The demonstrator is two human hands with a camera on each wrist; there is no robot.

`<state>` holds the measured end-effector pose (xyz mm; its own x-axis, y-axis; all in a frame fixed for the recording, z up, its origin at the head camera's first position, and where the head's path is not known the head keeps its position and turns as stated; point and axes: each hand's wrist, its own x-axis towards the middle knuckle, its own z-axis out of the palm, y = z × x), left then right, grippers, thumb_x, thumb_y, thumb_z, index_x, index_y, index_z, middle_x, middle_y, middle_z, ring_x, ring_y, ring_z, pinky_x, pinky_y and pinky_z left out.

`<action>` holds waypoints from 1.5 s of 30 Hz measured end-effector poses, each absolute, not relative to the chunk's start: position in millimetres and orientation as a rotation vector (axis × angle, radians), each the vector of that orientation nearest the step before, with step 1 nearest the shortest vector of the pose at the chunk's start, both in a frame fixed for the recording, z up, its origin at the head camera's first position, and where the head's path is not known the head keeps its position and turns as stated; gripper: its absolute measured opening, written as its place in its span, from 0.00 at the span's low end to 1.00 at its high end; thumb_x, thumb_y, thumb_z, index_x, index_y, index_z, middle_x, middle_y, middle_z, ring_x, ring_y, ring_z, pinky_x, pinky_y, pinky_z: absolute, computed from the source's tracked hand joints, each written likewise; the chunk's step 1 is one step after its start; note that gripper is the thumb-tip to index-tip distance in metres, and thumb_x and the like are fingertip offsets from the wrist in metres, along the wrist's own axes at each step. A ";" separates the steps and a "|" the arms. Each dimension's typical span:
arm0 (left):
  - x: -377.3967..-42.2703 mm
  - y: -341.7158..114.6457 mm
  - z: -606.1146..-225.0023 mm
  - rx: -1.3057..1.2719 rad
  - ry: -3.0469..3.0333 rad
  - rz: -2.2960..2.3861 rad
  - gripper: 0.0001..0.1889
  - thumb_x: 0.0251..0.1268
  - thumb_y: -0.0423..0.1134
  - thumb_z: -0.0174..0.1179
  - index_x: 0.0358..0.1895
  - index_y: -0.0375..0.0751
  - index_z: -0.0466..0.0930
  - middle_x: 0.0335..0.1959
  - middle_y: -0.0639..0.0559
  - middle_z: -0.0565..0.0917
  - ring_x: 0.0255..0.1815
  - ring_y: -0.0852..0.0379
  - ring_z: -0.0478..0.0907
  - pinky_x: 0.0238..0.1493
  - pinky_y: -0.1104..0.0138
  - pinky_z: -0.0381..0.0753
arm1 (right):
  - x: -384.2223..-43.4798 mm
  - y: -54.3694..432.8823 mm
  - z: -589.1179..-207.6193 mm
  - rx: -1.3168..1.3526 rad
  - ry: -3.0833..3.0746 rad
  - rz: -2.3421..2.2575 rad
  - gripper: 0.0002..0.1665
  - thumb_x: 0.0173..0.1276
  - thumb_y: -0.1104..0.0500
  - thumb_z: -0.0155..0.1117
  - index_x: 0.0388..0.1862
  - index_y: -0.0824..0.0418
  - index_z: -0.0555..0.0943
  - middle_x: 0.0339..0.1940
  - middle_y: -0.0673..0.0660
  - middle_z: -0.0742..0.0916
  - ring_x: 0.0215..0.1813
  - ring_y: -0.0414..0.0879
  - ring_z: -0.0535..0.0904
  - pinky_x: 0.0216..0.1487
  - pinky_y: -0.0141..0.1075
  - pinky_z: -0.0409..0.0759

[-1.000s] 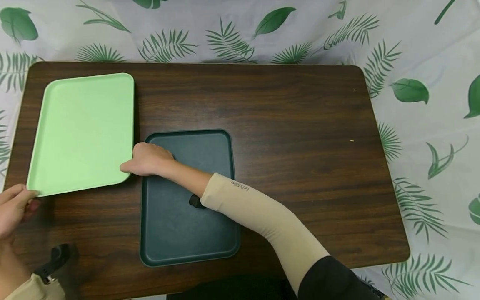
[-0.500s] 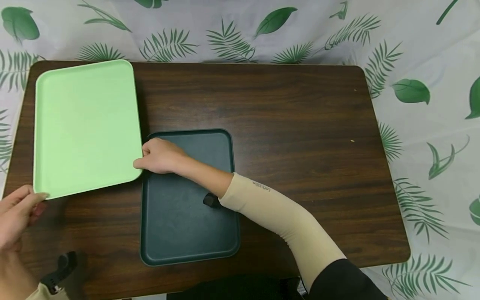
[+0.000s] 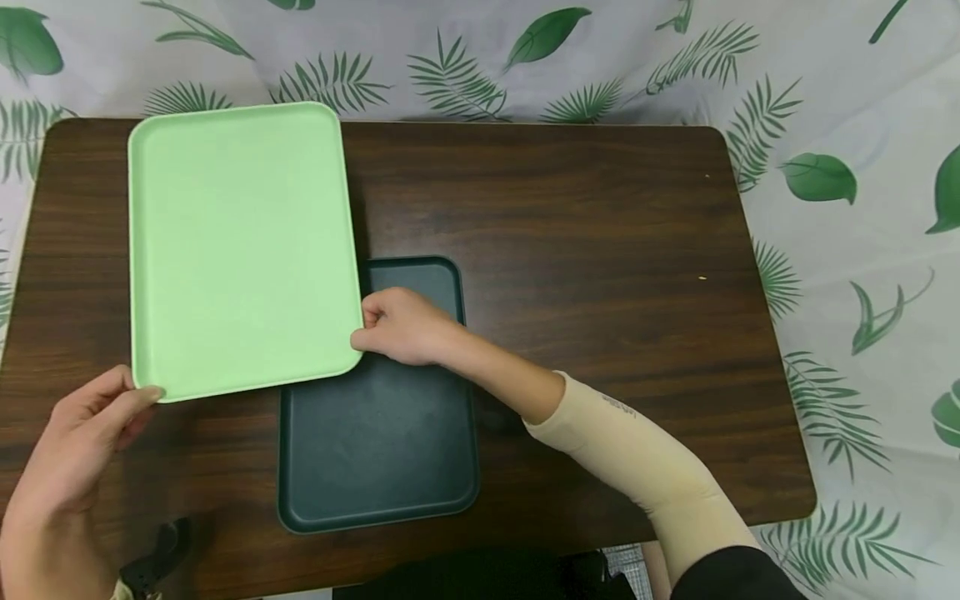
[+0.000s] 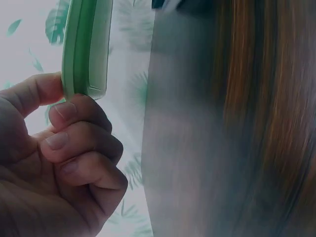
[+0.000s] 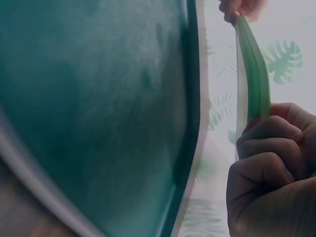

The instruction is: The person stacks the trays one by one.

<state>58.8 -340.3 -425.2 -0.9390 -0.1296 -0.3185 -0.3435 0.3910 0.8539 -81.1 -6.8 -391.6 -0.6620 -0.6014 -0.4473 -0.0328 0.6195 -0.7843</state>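
A light green rectangular tray (image 3: pixel 240 250) is held up above the table by both hands. My left hand (image 3: pixel 86 442) pinches its near left corner, thumb on top; in the left wrist view the other fingers curl beneath the rim. At the near right corner my right hand (image 3: pixel 408 327) grips the edge, and the right wrist view shows those fingers (image 5: pixel 269 153) curled under it. Below lies a dark teal tray (image 3: pixel 378 450) on the table. The green tray covers the dark tray's far left part from the head camera, and my right hand and forearm pass over it.
The brown wood-grain table (image 3: pixel 585 292) extends far to the right of the trays. Behind and beside it hangs a white cloth (image 3: pixel 637 50) with a green leaf print. A tiny yellowish speck (image 3: pixel 702 277) lies on the right part of the table.
Both hands have carried the green tray rightward and somewhat away from me, so it now overlaps the dark tray in the head view. The dark tray stays in place.
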 end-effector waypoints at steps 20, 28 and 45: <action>81.4 -276.7 -419.5 -0.157 2.300 1.554 0.09 0.73 0.32 0.55 0.32 0.33 0.71 0.16 0.50 0.58 0.18 0.50 0.56 0.19 0.63 0.58 | -34.8 84.7 -407.1 -0.383 1.918 -1.311 0.13 0.59 0.66 0.58 0.18 0.59 0.67 0.12 0.47 0.60 0.17 0.42 0.53 0.25 0.32 0.57; 88.1 -271.8 -423.3 -0.128 2.202 1.542 0.08 0.73 0.33 0.56 0.47 0.32 0.80 0.17 0.50 0.61 0.18 0.49 0.59 0.20 0.64 0.61 | -23.8 99.9 -413.1 -0.362 1.874 -1.324 0.14 0.60 0.66 0.59 0.18 0.59 0.68 0.12 0.47 0.62 0.17 0.42 0.54 0.25 0.32 0.57; 96.6 -266.0 -426.3 -0.081 1.974 1.439 0.18 0.70 0.39 0.60 0.21 0.39 0.68 0.13 0.49 0.66 0.13 0.51 0.61 0.18 0.61 0.65 | 7.9 128.6 -433.4 -0.324 1.715 -1.364 0.13 0.64 0.65 0.63 0.20 0.62 0.73 0.11 0.47 0.65 0.14 0.39 0.55 0.21 0.31 0.58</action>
<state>96.6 -266.0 -426.3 -0.7642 0.3312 -0.5534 -0.4255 0.3858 0.8186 7.9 128.6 -433.4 -0.5664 -0.6736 -0.4749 0.3110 0.3590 -0.8800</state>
